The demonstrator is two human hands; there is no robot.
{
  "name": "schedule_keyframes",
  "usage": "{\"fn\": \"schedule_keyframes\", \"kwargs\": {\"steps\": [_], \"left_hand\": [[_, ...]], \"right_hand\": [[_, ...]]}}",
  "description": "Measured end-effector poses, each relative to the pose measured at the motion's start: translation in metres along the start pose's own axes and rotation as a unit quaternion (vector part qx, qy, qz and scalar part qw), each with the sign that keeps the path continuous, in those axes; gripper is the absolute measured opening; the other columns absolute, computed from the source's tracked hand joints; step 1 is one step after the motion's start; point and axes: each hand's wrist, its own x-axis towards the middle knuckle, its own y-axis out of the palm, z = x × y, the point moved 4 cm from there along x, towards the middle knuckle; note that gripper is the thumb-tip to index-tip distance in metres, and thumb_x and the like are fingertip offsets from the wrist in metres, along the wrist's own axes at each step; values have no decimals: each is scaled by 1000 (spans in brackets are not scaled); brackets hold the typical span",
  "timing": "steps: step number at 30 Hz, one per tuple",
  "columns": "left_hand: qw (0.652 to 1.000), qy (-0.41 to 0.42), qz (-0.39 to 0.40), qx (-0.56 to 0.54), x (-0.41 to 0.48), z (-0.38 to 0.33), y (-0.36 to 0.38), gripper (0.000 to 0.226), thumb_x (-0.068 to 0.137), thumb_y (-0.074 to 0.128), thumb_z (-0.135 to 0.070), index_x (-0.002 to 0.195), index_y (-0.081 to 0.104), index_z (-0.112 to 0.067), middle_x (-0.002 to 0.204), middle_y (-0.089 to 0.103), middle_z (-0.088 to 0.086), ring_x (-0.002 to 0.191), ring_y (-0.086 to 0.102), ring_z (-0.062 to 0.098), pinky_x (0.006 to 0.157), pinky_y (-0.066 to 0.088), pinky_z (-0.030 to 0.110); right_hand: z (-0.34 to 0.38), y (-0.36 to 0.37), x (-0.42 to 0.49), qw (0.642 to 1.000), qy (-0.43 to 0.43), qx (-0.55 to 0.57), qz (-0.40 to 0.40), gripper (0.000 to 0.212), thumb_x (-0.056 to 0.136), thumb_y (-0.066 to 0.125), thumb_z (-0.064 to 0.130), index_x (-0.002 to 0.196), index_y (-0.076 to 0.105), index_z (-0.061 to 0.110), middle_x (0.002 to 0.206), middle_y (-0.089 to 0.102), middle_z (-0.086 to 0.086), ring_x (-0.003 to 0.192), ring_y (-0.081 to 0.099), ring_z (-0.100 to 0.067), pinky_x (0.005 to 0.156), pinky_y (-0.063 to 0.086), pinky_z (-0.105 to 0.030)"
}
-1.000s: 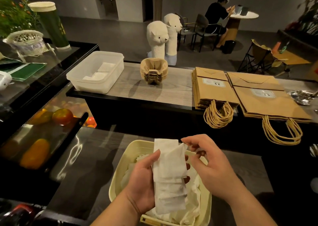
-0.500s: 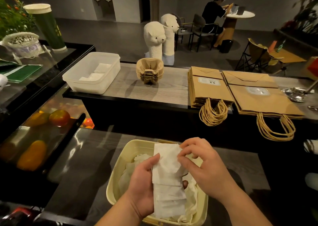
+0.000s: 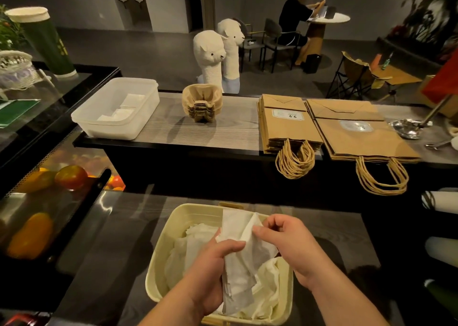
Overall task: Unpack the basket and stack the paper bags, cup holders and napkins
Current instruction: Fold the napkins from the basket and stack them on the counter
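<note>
Compared with a second ago, the left hand (image 3: 213, 273) has closed tighter around the sheaf of napkins (image 3: 239, 263), its thumb now pressed across the front of them, and the right hand (image 3: 290, 246) has come in from the side to meet it. That right hand is curled, thumb and forefinger pinching the upper right edge of the top napkin, the other fingers bent in loosely above. The sheaf stands roughly upright between the two hands, its top corner folding over toward the right hand.

Directly under both hands sits the pale yellow basket (image 3: 173, 229), with more crumpled white napkins heaped inside beneath the left wrist and below the right palm. It rests on a dark counter (image 3: 111, 251).

Well beyond the hands, on the raised grey shelf (image 3: 235, 129), a translucent white tub (image 3: 116, 107) lies off past the left hand with a few flat napkins in it. Straight ahead of the hands is a nested stack of brown cup holders (image 3: 202, 102). Past the right hand lie two stacks of brown paper bags (image 3: 287, 122), flat, their twisted handles hanging over the shelf's near edge. Two plush alpacas (image 3: 210, 55) stand behind the cup holders.
</note>
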Motion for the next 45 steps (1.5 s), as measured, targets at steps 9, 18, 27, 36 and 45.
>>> {"fn": "schedule_keyframes", "kwargs": {"steps": [9, 18, 27, 36, 45], "left_hand": [[988, -34, 0, -151, -1, 0, -16, 69, 88, 56, -56, 127, 70, -1, 126, 62, 26, 91, 61, 38, 88, 47, 47], [984, 12, 26, -178, -3, -3, -26, 79, 82, 48, -66, 125, 73, -5, 122, 69, 27, 97, 69, 42, 90, 48, 51], [988, -1, 60, -146, -17, 4, -36, 61, 85, 62, -47, 126, 71, -2, 132, 64, 27, 116, 63, 44, 113, 35, 60], [985, -28, 76, -153, -20, 2, -36, 67, 86, 59, -53, 129, 70, -3, 131, 65, 24, 122, 57, 40, 121, 30, 54], [978, -14, 81, -192, -16, -11, -41, 79, 94, 37, -66, 140, 61, -7, 146, 56, 25, 129, 56, 44, 118, 33, 55]], "right_hand": [[20, 0, 1, 997, -13, 70, -27, 30, 90, 70, 12, 67, 53, 20, 75, 48, -9, 73, 44, -24, 67, 38, -41], [24, 42, -12, 994, -43, -103, -10, 39, 87, 75, 30, 61, 50, 16, 54, 43, 10, 52, 41, -6, 54, 39, -25], [31, 37, -7, 937, -65, -340, -36, 42, 83, 64, 64, 71, 54, 25, 60, 54, 6, 53, 49, -6, 55, 40, -25], [43, 48, 9, 973, -151, -165, 54, 7, 89, 76, 30, 92, 73, 36, 97, 69, 13, 85, 65, -7, 78, 60, -35], [62, 36, -14, 965, -258, 10, -40, 13, 93, 67, 7, 90, 71, 19, 82, 70, 4, 76, 65, -9, 65, 53, -21]]}}
